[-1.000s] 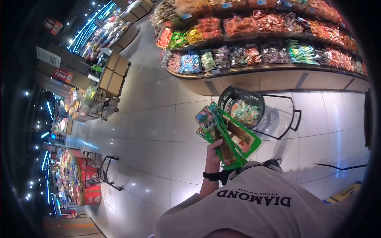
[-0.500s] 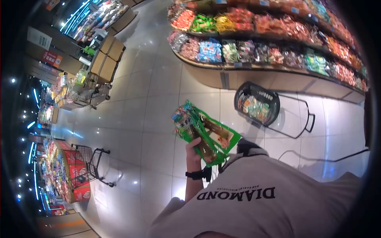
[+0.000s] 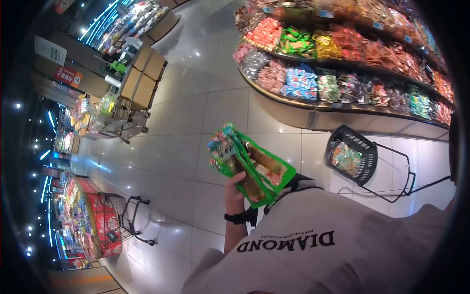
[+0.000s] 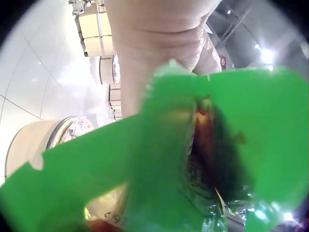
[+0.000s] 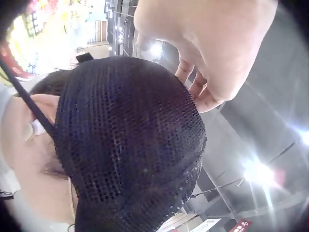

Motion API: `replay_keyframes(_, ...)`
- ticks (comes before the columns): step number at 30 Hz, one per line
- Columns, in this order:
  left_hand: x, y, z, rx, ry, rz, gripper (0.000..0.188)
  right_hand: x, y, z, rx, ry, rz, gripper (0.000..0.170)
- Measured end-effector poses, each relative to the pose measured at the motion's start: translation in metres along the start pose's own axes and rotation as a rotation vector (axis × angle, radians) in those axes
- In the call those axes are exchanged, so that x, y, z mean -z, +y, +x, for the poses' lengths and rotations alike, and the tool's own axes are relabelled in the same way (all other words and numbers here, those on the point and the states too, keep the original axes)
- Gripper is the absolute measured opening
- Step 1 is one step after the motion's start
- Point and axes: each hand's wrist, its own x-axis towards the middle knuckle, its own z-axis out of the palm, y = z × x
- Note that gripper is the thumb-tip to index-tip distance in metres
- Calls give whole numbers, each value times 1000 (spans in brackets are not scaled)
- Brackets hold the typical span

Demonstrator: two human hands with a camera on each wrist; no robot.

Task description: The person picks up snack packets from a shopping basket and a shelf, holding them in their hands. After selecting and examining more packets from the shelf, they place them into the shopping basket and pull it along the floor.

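Observation:
In the head view my left hand [image 3: 235, 187], with a dark band at the wrist, grips green-edged snack packets [image 3: 267, 169] in front of my body. Their clear windows show long brown food inside. Close up in the left wrist view, the packets' green plastic [image 4: 169, 140] hangs below the hand and hides the fingertips. My right hand [image 5: 212, 43] is raised to a dark mesh cap [image 5: 128, 130] on my head, fingers bent with their tips at the cap's edge. The thumb is hidden, and I cannot tell whether the fingers pinch the cap.
A black shopping basket [image 3: 368, 164] with packets inside stands on the tiled floor, its long handle pointing right. Behind it curves a tiered shelf [image 3: 284, 115] full of bagged snacks. An empty shopping cart [image 3: 115, 223] and a loaded cart [image 3: 128, 122] stand at left.
The view has shifted, so the basket and snack shelf now appear farther right. The left hand and its packets shifted left in the picture, then stayed nearly level; the grip on them is unchanged.

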Motion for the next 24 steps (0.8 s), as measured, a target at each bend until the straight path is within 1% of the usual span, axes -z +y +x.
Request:
replay_keyframes(2, 20, 27, 40, 56, -48, -27, 69, -41, -22, 22, 1, -5, 47, 35)
replay_keyframes(3, 22, 39, 65, 64, -66, -41, 69, -52, -38, 38, 19, -3, 46, 35)
replay_keyframes(4, 23, 44, 86, 110, -117, -98, 69, -51, -62, 57, 36, -12, 26, 35)
replay_keyframes(5, 29, 60, 99, 153, -153, -128, 69, -63, -83, 68, 34, -17, 30, 35)
replay_keyframes(6, 31, 68, 118, 161, -169, -124, 69, -81, -95, 72, 43, -7, 42, 35)
replay_keyframes(8, 36, 83, 158, 158, -180, -133, 63, -126, -121, 82, 47, 16, 69, 35)
replay_keyframes(9, 45, 89, 181, 171, -234, -135, 64, -149, -136, 86, 46, 26, 79, 35)
replay_keyframes(11, 53, 100, 219, 233, -255, -167, 64, -188, -176, 99, 56, 44, 66, 35)
replay_keyframes(12, 57, 108, 239, 267, -264, -179, 64, -212, -193, 96, 65, 67, 64, 35)
replay_keyframes(13, 59, 118, 260, 285, -187, -146, 68, -238, -206, 107, 75, 69, 72, 35)
replay_keyframes(14, 62, 128, 278, 295, -216, -149, 68, -265, -219, 114, 94, 84, 72, 35)
replay_keyframes(16, 70, 150, 324, 372, -301, -140, 67, -328, -234, 133, 172, 123, 67, 35)
replay_keyframes(18, 95, 176, 368, 397, -343, -107, 67, -389, -256, 152, 205, 137, 88, 35)
replay_keyframes(20, 105, 208, 413, 450, -400, -69, 67, -457, -281, 173, 244, 167, 105, 35)
replay_keyframes(24, 118, 276, 480, 531, -385, -28, 70, -580, -326, 222, 354, 242, 99, 35)
